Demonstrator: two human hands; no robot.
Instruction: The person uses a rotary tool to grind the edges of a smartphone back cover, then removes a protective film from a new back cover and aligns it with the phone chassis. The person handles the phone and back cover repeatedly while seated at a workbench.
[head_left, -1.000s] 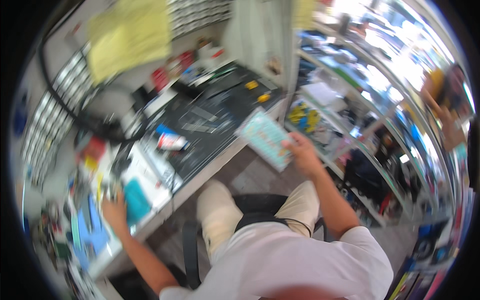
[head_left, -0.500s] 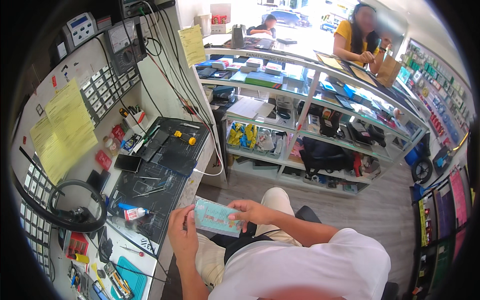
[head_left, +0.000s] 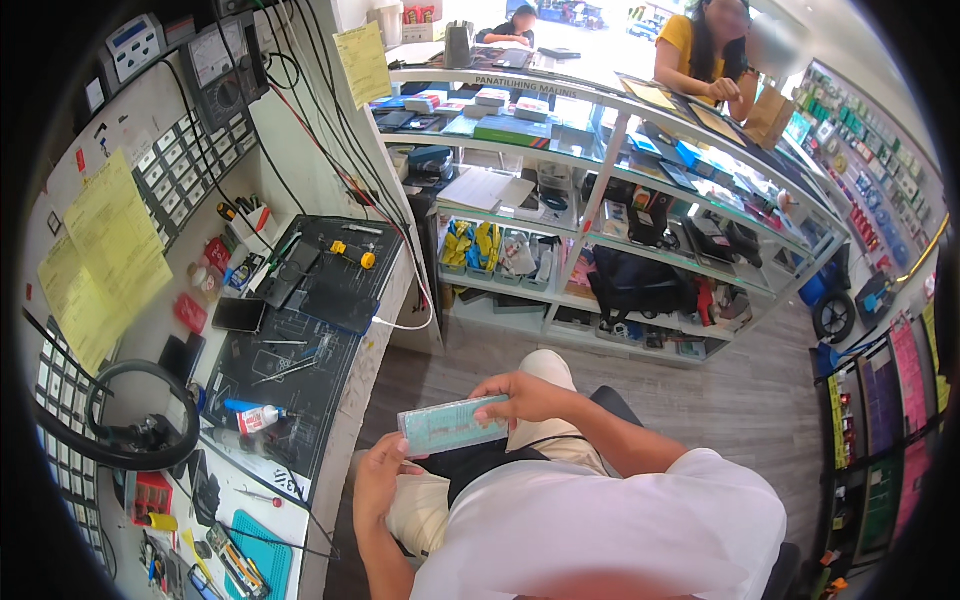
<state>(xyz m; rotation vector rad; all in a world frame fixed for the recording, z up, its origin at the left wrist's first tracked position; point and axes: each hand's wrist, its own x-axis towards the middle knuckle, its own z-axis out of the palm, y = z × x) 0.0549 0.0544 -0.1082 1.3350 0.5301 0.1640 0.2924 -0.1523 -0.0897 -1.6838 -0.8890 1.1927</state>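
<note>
I am seated with a flat, pale teal packet (head_left: 448, 427) in a clear wrapper held level above my lap. My right hand (head_left: 512, 398) grips its right end, thumb on top. My left hand (head_left: 382, 465) pinches the lower left corner. To my left is the bench's black mat (head_left: 270, 370), with tweezers, a blue-and-white tube (head_left: 258, 415) and a dark phone (head_left: 238, 314) on it. Nearer on the bench lie a teal pad (head_left: 270, 546) and an opened device (head_left: 237, 564).
Ahead stands a glass display counter (head_left: 620, 140) with stocked shelves; a person in yellow (head_left: 680, 60) and another person (head_left: 505, 35) are beyond it. A magnifier ring lamp (head_left: 187, 425) overhangs the bench. Hanging cables and yellow papers are at the left, merchandise racks (head_left: 880, 400) at the right.
A second ago my left hand was at the bench; it has moved right onto the packet. The packet has turned more level, and my view has swung toward the counter.
</note>
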